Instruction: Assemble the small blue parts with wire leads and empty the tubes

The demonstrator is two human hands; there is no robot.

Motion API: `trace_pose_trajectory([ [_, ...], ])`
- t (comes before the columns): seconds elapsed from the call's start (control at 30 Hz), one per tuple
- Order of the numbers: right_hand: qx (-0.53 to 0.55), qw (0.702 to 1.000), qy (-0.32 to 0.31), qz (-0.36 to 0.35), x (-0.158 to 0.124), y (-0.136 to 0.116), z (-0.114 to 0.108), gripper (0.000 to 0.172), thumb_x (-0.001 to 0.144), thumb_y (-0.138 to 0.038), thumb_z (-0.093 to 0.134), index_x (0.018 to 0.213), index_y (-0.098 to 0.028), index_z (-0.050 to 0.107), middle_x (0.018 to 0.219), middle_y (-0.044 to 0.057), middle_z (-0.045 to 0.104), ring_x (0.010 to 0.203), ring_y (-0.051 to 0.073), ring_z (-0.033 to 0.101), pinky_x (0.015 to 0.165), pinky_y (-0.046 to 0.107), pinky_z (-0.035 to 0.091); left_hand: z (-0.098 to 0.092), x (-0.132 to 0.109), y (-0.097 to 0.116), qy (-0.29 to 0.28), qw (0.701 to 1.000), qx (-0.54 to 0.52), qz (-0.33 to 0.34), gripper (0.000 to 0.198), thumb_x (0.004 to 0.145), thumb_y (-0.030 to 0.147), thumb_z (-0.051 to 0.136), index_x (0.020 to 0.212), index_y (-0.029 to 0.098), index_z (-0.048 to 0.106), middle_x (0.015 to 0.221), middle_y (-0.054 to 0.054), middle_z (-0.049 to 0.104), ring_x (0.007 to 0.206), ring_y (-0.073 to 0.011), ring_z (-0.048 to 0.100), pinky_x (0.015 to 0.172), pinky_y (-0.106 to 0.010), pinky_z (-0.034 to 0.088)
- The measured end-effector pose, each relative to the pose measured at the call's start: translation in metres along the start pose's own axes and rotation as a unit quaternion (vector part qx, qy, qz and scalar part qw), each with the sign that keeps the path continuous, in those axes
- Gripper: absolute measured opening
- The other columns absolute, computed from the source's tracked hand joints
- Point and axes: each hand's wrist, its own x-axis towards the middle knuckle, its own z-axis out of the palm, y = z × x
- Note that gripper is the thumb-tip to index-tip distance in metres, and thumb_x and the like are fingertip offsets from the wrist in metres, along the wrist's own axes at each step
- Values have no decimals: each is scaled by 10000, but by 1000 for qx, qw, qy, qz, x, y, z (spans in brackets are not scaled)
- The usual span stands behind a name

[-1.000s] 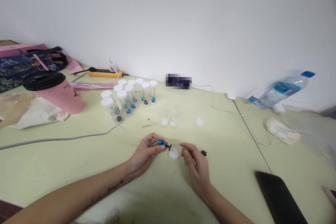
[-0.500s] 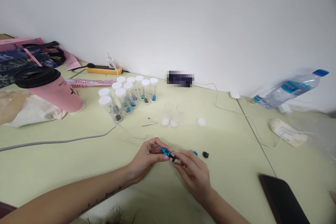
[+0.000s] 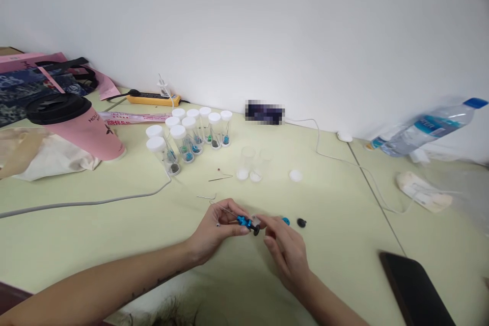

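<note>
My left hand (image 3: 214, 229) pinches a thin metal pin threaded with small blue beads (image 3: 243, 222) and a black bead at its tip. My right hand (image 3: 284, 247) is closed in a pinch right at that tip, fingertips touching the black bead end. A loose blue bead (image 3: 286, 221) and a loose black bead (image 3: 301, 222) lie on the pale green table (image 3: 114, 234) just right of my fingers. Two bare pins (image 3: 219, 179) lie a little farther back.
A cluster of white-capped clear vials (image 3: 189, 137) stands behind, with two open vials (image 3: 248, 163) and a white cap (image 3: 295, 175) nearby. A pink cup (image 3: 76, 125), bags, yellow power strip (image 3: 153, 99) and grey cable lie left; a water bottle (image 3: 428, 130) and dark phone (image 3: 414, 285) right.
My right hand moved left from the table to meet the tip of the beaded pin. The white cap between my hands is no longer visible. A blue bead now shows beside the black one.
</note>
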Motion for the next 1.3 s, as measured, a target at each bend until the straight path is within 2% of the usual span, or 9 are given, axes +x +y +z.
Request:
trace_pose_trajectory([
  [0.07, 15, 1000, -4, 10, -2, 1, 0, 333, 932, -187, 398, 1245, -181, 510, 944, 95, 639, 773, 178, 599, 688, 311, 496, -1, 1, -1, 13, 1000, -5, -1, 230, 639, 74, 774, 780, 151, 610, 853, -31, 696, 815, -149, 642, 790, -283, 470],
  [0.23, 23, 1000, -1, -17, -5, 3, 0, 380, 923, -146, 385, 1280, -176, 515, 1032, 119, 628, 938, 213, 597, 779, 349, 485, -2, 0, -3, 22, 1000, -5, -2, 226, 647, 85, 771, 788, 148, 606, 848, -41, 691, 816, -156, 635, 809, -303, 459],
  [0.4, 42, 999, 4, -21, -3, 3, 0, 388, 923, -138, 382, 1282, -180, 523, 961, 97, 643, 888, 196, 608, 756, 333, 493, 0, 0, -1, 14, 1000, -5, -6, 229, 654, 88, 768, 798, 149, 600, 853, -44, 699, 822, -165, 645, 819, -314, 462],
  [1.3, 52, 999, 9, -1, -4, 3, 1, 367, 954, -204, 328, 1262, -183, 527, 919, 91, 636, 826, 189, 614, 732, 329, 497, -1, 0, -1, 27, 1000, 2, -12, 235, 644, 102, 778, 800, 148, 608, 859, -52, 707, 831, -174, 647, 824, -319, 453],
])
